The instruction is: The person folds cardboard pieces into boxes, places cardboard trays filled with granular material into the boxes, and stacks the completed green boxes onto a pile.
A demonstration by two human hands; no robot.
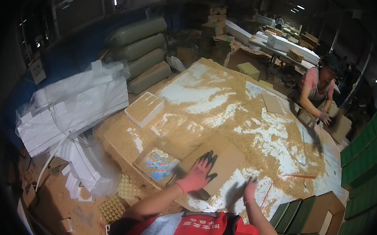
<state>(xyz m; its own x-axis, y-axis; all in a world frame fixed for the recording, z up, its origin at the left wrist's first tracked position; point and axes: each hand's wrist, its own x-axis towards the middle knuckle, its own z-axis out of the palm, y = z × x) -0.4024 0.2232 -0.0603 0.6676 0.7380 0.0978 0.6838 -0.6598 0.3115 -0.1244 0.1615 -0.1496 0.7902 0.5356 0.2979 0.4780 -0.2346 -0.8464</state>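
Observation:
My left hand (200,174), in a pink glove with dark fingertips, lies with spread fingers on a brown cardboard box (227,157). To its right, my right hand (250,191) hovers over the table, gloved alike, seen edge-on and apart from the box; its fingers look extended and hold nothing visible. Left of the box is an open shallow carton (144,160) with colourful printed packets or cards (159,164) inside. Beneath everything spreads a wide table (194,96), strewn with loose tan husk-like filling (205,123).
A white foam tray (144,108) of filling sits at the table's left. Beyond are plastic-wrapped white foam (80,105) and stacked sacks (141,48). Green-sided cartons (308,213) line the right; egg trays (126,187) lie lower left. A co-worker (317,85) handles a carton at far right.

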